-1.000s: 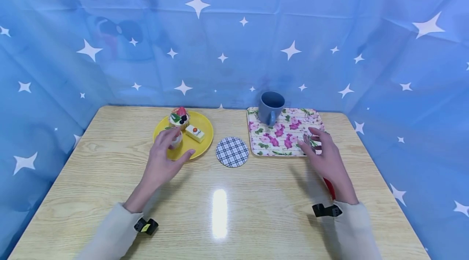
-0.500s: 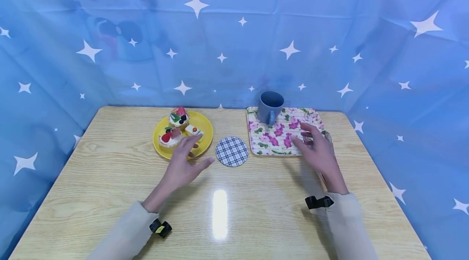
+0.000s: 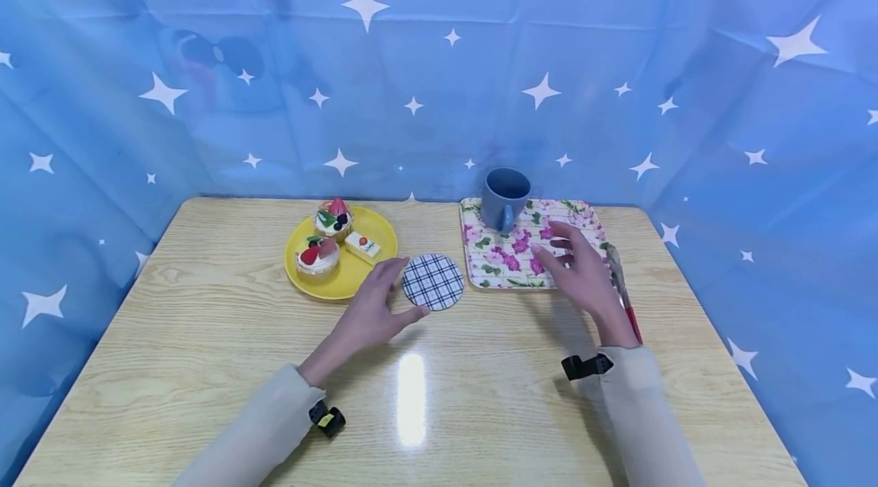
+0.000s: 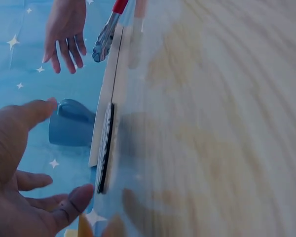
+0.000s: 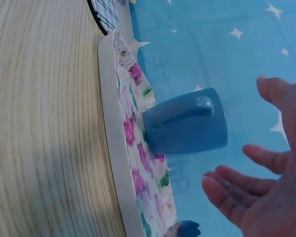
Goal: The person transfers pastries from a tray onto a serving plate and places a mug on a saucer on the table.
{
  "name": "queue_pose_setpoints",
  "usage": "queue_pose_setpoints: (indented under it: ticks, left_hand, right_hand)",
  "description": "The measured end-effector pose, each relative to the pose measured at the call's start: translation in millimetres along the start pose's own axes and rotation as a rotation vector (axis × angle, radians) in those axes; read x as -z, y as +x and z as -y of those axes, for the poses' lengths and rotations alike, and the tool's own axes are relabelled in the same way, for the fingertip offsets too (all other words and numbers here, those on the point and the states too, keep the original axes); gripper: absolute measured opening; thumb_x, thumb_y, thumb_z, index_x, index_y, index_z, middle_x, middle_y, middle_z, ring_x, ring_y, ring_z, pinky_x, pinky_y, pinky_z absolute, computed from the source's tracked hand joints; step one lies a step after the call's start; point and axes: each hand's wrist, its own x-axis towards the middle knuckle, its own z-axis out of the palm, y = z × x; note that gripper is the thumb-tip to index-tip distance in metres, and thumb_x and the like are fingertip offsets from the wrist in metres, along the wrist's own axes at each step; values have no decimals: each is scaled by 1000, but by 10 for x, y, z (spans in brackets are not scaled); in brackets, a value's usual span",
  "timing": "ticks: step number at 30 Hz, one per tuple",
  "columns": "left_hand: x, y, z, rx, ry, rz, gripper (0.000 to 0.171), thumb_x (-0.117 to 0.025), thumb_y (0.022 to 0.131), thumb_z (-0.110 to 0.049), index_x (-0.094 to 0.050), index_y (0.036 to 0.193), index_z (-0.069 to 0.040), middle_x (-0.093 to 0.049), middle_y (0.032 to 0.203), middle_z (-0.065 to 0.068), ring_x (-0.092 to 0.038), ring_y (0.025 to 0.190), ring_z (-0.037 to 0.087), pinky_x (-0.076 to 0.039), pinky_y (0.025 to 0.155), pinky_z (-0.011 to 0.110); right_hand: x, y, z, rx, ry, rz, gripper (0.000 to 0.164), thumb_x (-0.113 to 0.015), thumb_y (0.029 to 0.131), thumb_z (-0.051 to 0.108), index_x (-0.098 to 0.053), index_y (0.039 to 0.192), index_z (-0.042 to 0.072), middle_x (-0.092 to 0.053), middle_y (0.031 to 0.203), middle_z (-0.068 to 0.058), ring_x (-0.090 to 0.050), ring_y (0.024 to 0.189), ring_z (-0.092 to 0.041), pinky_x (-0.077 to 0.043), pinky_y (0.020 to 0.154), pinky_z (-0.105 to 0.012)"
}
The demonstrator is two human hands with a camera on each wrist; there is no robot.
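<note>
My left hand (image 3: 370, 312) is beside a round checked coaster (image 3: 434, 283), its fingers and thumb spread around the left and near edges. In the left wrist view a fingertip comes right up to the coaster's (image 4: 106, 153) edge, and the grasp stays wide. My right hand (image 3: 583, 273) hovers over the right part of a flowered tray (image 3: 504, 273), fingers loosely bent and holding nothing. A blue mug (image 3: 506, 201) stands upright on the tray's back left, its handle facing me. In the right wrist view the spread fingers face the mug (image 5: 187, 123) with a gap between.
Left of the coaster is a yellow plate (image 3: 343, 281) bearing two fruit-topped tarts (image 3: 318, 255) and a small rectangular cake (image 3: 363, 245). Metal tongs (image 3: 620, 281) with red handles lie by the tray's right side, partly behind my right wrist. A blue star-patterned curtain (image 3: 425, 68) hangs behind the table.
My left hand has moved right from over the yellow plate to the coaster, uncovering the front tart. My right hand has shifted left and slightly away over the tray, baring more of the tongs.
</note>
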Motion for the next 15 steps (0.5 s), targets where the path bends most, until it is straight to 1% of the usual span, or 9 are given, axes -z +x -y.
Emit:
queue_pose_setpoints:
  ticks: [3, 6, 8, 10, 13, 15]
  left_hand:
    - [-52, 42, -3, 18, -6, 14, 90, -83, 86, -43, -40, 157, -9, -41, 159, 11, -50, 138, 31, -51, 115, 49]
    - [-103, 80, -1, 45, 0, 22, 91, -84, 85, -42, -41, 157, -7, -41, 158, 12, -53, 133, 30, -55, 111, 47]
    - [-132, 101, -4, 63, 12, 25, 91, -85, 84, -41, -41, 156, -6, -41, 158, 13, -52, 135, 31, -53, 112, 48]
    - [-160, 122, -7, 79, 40, 26, 93, -85, 84, -42, -41, 156, -5, -41, 158, 14, -49, 140, 32, -49, 117, 49]
    - [-202, 146, -13, 100, 78, 30, 94, -85, 84, -43, -40, 157, -4, -41, 158, 15, -48, 142, 34, -46, 120, 51]
    - [-223, 155, -14, 108, 98, 28, 93, -85, 84, -43, -40, 156, -4, -40, 158, 16, -48, 142, 35, -46, 120, 51]
  right_hand:
    - [-18, 41, -4, 5, 5, 11, 69, -58, 104, 46, -34, 159, 13, -46, 154, -19, -48, 137, -39, -48, 111, -59]
    - [-40, 84, -5, 9, 12, 27, 70, -59, 104, 45, -33, 159, 11, -45, 154, -22, -48, 137, -40, -48, 112, -60]
    - [-57, 118, -10, 18, 22, 37, 70, -59, 104, 44, -32, 160, 11, -45, 154, -22, -48, 137, -41, -48, 111, -61]
    - [-79, 154, -11, 24, 33, 47, 71, -59, 104, 44, -32, 159, 10, -45, 154, -22, -47, 137, -42, -48, 112, -61]
    - [-117, 209, -25, 28, 37, 56, 69, -60, 104, 41, -32, 159, 9, -45, 154, -22, -47, 138, -42, -47, 112, -61]
    - [-142, 237, -27, 17, 36, 61, 70, -60, 104, 42, -33, 159, 9, -45, 153, -22, -48, 137, -43, -47, 113, -61]
